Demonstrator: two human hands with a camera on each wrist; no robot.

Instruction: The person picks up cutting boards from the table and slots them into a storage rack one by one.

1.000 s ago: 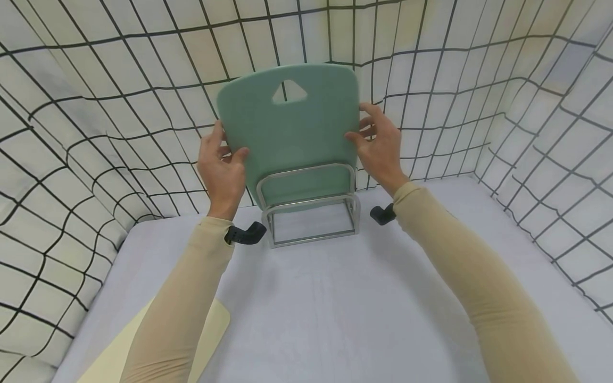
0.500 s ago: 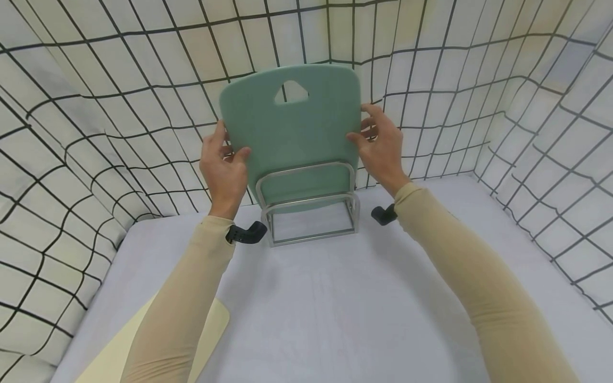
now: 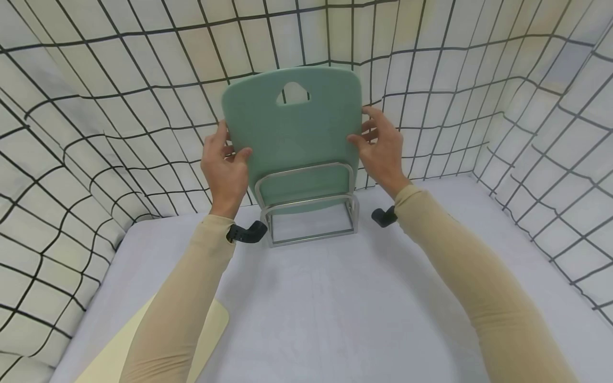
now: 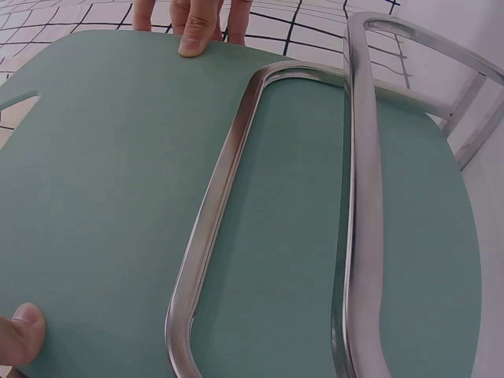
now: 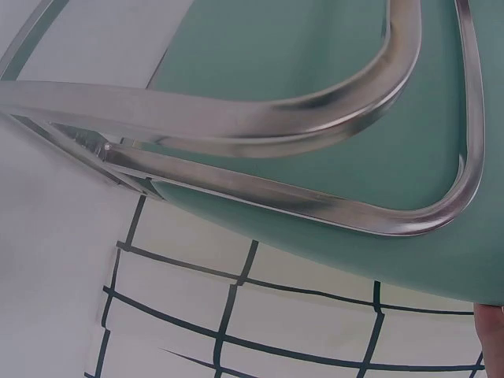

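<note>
A green cutting board (image 3: 297,127) with a handle hole near its top stands upright, leaning slightly back, behind the bars of a metal rack (image 3: 311,201). My left hand (image 3: 225,173) grips the board's left edge, thumb on the front face and fingers behind. On the opposite edge my right hand (image 3: 383,146) pinches it the same way. The left wrist view shows the rack's two bent bars (image 4: 364,205) in front of the board, and the board's lower edge reaches down past them. In the right wrist view the board (image 5: 315,47) fills the space behind the bars.
A pale yellow board (image 3: 210,332) lies at the front left of the white table (image 3: 335,308), partly under my left forearm. White cloth walls with a black grid (image 3: 431,101) rise behind and on both sides, close behind the green board.
The green board has shifted very slightly right and down in the head view, both hands moving along with it. The rack stays where it was.
</note>
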